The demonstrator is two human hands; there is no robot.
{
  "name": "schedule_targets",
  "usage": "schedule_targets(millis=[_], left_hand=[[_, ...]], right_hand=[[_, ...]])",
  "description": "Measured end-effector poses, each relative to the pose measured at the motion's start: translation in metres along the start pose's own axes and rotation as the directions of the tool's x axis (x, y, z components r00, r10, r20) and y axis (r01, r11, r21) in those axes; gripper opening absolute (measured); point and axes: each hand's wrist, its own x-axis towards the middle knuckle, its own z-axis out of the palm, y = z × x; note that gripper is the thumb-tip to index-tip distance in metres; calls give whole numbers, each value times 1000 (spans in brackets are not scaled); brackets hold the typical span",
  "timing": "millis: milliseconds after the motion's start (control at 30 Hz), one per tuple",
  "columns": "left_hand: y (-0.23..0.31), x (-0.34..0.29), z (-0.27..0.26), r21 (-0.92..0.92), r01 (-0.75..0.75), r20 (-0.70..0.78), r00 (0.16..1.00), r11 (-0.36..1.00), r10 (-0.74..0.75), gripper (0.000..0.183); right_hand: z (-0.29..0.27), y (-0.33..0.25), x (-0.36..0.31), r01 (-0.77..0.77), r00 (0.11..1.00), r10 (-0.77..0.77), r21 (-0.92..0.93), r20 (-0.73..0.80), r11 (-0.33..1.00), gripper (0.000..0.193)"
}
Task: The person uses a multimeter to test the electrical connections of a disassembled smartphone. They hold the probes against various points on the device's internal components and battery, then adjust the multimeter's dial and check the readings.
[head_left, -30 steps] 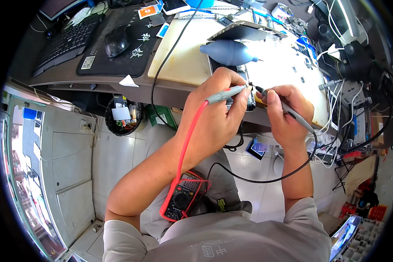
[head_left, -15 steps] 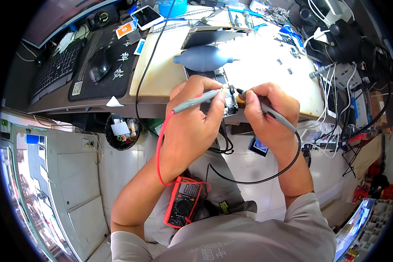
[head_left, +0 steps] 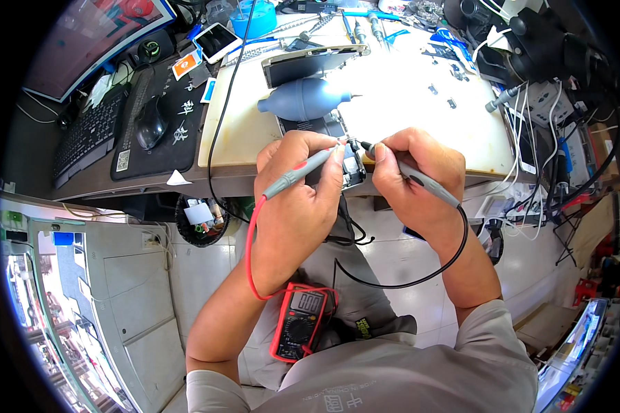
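My left hand is closed around the grey test probe with the red lead. In my right hand is a second grey test probe, with a black lead. Both tips point toward each other over an opened phone at the bench's front edge, partly covered by my left hand. Whether the tips touch it is too small to tell. The red multimeter rests by my lap, its leads running up to the probes. Just beyond the phone lies a blue-grey air blower bulb.
Behind the bulb a flat dark panel leans. A mouse and keyboard occupy the left. Small parts dot the bench; a black stand arm and cables are at right. Below stands a waste bin.
The view has shifted a little, so the bench things appear further left. Both hands keep hold of their probes at the phone, with no clear change in grip.
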Motion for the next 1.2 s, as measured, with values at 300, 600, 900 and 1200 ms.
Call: schedule_targets(millis=[300,600,900,1200], left_hand=[[0,-1,3,36,-48,-36,998,998,49,9],[1,-2,4,53,-39,-34,999,998,41,9],[3,-3,4,91,-32,-29,999,995,35,10],[0,-4,6,93,-49,-37,998,994,52,12]], right_hand=[[0,0,0,6,1000,-6,-5,-10,1000,10],[0,0,-1,3,1000,-3,-4,-17,1000,10],[3,0,-7,20,998,-22,-41,-53,999,12],[5,2,-12,33,994,-38,-49,-101,998,10]])
